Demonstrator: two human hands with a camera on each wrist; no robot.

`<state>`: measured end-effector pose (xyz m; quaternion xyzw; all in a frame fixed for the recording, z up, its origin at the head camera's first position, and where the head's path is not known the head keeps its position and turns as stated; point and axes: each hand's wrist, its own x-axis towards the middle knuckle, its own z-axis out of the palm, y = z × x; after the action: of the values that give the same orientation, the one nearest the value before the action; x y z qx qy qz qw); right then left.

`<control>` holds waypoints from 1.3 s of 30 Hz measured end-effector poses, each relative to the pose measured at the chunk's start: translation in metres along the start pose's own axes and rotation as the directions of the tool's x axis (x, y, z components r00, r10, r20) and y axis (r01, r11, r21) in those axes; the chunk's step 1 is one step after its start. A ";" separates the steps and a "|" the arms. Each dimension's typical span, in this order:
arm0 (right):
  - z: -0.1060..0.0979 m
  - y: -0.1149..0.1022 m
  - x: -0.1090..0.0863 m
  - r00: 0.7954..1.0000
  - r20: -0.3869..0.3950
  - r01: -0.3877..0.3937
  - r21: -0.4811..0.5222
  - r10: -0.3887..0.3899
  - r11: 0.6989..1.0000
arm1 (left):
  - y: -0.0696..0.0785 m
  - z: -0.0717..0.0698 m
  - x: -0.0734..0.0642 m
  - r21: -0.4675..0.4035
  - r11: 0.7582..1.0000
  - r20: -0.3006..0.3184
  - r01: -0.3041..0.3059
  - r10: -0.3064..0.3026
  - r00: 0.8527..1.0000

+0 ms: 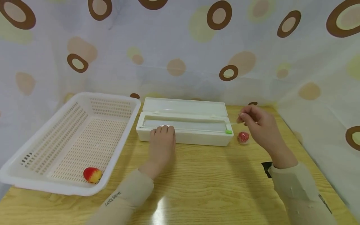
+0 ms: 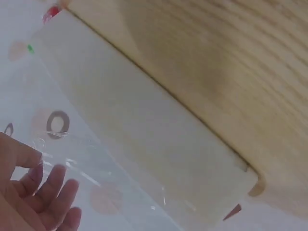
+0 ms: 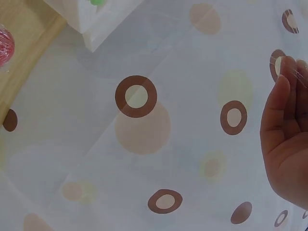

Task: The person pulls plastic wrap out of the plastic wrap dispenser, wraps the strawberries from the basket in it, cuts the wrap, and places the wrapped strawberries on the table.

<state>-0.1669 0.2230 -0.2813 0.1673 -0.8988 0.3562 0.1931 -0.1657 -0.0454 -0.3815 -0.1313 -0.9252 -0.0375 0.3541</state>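
A white cling film dispenser (image 1: 184, 139) stands at the middle of the table with its lid (image 1: 184, 106) raised, a roll of cling film (image 1: 185, 124) inside and a green slide cutter (image 1: 228, 132) at the right end of its front edge. My left hand (image 1: 162, 142) is at the dispenser's front edge, left of the middle. In the left wrist view, that hand's thumb and forefinger pinch the clear film (image 2: 72, 163). Beyond the dispenser's right end, my right hand (image 1: 260, 128) pinches the film's other side between thumb and fingers, and the film is drawn taut towards it.
A small red fruit wrapped in film (image 1: 243, 137) lies right of the dispenser. The white slotted basket (image 1: 119, 147) at left holds a red-and-yellow fruit (image 1: 92, 175) in its near corner. Near the right sleeve lies a black object (image 1: 266, 169). A spotted curtain (image 1: 180, 47) hangs behind the table.
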 end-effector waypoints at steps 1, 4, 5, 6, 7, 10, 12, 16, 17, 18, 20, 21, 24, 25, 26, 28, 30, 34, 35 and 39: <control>0.000 -0.001 0.000 1.000 -0.001 0.002 -0.001 -0.002 1.000 | -0.005 -0.005 0.001 -0.023 1.000 -0.017 -0.013 0.013 1.000; 0.000 -0.003 0.001 1.000 -0.008 0.001 -0.009 -0.001 1.000 | -0.022 -0.026 0.005 -0.112 0.992 -0.051 -0.053 0.048 0.998; -0.001 -0.004 0.001 1.000 -0.014 0.001 -0.012 -0.001 1.000 | -0.026 -0.035 0.008 -0.144 0.988 -0.065 -0.060 0.051 0.997; -0.001 -0.005 0.001 1.000 -0.022 0.004 -0.012 -0.004 1.000 | -0.031 -0.042 0.010 -0.176 0.982 -0.072 -0.063 0.051 0.996; -0.001 -0.006 0.001 1.000 -0.030 0.008 -0.009 -0.009 1.000 | -0.036 -0.050 0.013 -0.200 0.978 -0.077 -0.065 0.050 0.996; -0.003 -0.010 0.000 0.998 -0.055 0.038 0.009 -0.037 0.999 | -0.045 -0.066 0.020 -0.277 0.960 -0.059 -0.045 0.030 0.998; -0.005 -0.013 -0.001 0.995 -0.072 0.068 0.017 -0.066 0.998 | -0.047 -0.068 0.022 -0.328 0.944 -0.023 -0.027 0.021 1.000; -0.008 -0.019 -0.004 0.988 -0.104 0.114 0.016 -0.112 0.993 | -0.046 -0.066 0.022 -0.457 0.889 0.074 0.021 0.014 0.997; -0.009 -0.020 -0.004 0.986 -0.113 0.121 0.016 -0.119 0.992 | -0.045 -0.065 0.021 -0.485 0.874 0.103 0.039 0.013 0.995; -0.011 -0.021 -0.004 0.986 -0.118 0.123 0.020 -0.120 0.992 | -0.043 -0.064 0.020 -0.502 0.863 0.133 0.054 0.015 0.991; -0.013 -0.024 -0.005 0.984 -0.129 0.126 0.021 -0.122 0.992 | -0.041 -0.063 0.019 -0.505 0.861 0.157 0.055 0.030 0.987; -0.014 -0.025 -0.005 0.983 -0.135 0.129 0.023 -0.125 0.991 | -0.040 -0.062 0.019 -0.501 0.864 0.157 0.047 0.037 0.987; -0.018 -0.029 -0.006 0.982 -0.140 0.134 0.026 -0.129 0.991 | -0.040 -0.064 0.021 -0.455 0.890 0.097 -0.003 0.053 0.994; -0.018 -0.031 -0.006 0.981 -0.142 0.137 0.022 -0.133 0.990 | -0.041 -0.066 0.021 -0.443 0.896 0.070 -0.018 0.054 0.996; -0.019 -0.032 -0.006 0.980 -0.144 0.142 0.018 -0.138 0.990 | -0.043 -0.070 0.022 -0.443 0.896 0.052 -0.023 0.051 0.997; -0.021 -0.033 -0.006 0.979 -0.147 0.146 0.015 -0.142 0.989 | -0.048 -0.079 0.024 -0.466 0.885 0.046 -0.021 0.048 0.998; -0.023 -0.032 -0.007 0.980 -0.145 0.142 0.017 -0.138 0.990 | -0.055 -0.090 0.026 -0.494 0.869 0.078 -0.016 0.063 0.995; -0.030 -0.026 -0.010 0.984 -0.084 0.160 0.015 -0.158 0.987 | -0.072 -0.107 0.025 -0.542 0.840 0.171 -0.005 0.116 0.979; -0.033 -0.024 -0.011 0.984 -0.041 0.176 0.020 -0.175 0.984 | -0.076 -0.111 0.024 -0.553 0.833 0.194 0.001 0.128 0.973; -0.043 -0.015 -0.013 0.936 0.232 0.259 0.049 -0.263 0.965 | -0.091 -0.122 0.018 -0.580 0.815 0.284 0.015 0.185 0.941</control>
<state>-0.1394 0.2451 -0.2501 0.3282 -0.8820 0.3128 0.1286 -0.1242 -0.1487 -0.2764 -0.2777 -0.9094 -0.2758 0.1407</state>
